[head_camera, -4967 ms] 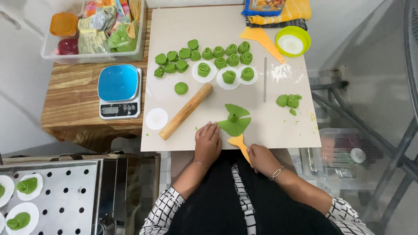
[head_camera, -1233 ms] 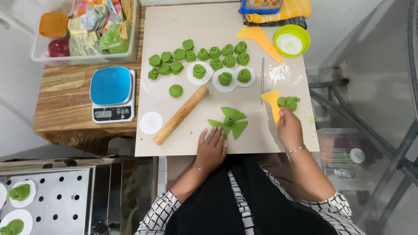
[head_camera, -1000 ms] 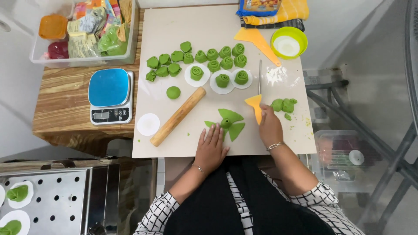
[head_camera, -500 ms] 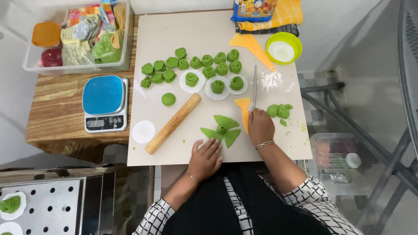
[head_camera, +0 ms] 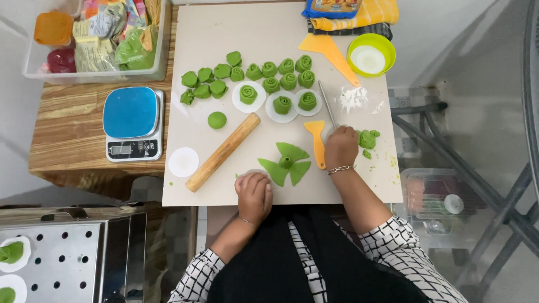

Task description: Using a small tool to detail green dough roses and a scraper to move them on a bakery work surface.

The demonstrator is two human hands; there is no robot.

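right hand [head_camera: 341,147] is gripping the orange scraper [head_camera: 318,142] right beside the green dough pinwheel [head_camera: 285,163], left hand [head_camera: 254,189] just curled loosely on the bench [head_camera: 208,33], holding nothing

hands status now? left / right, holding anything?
Left hand: loosely curled, resting on the board, holding nothing.
Right hand: closed by the orange scraper; grip cannot be told.

A blue kitchen scale [head_camera: 132,123] sits beside a wooden rolling pin [head_camera: 223,152].
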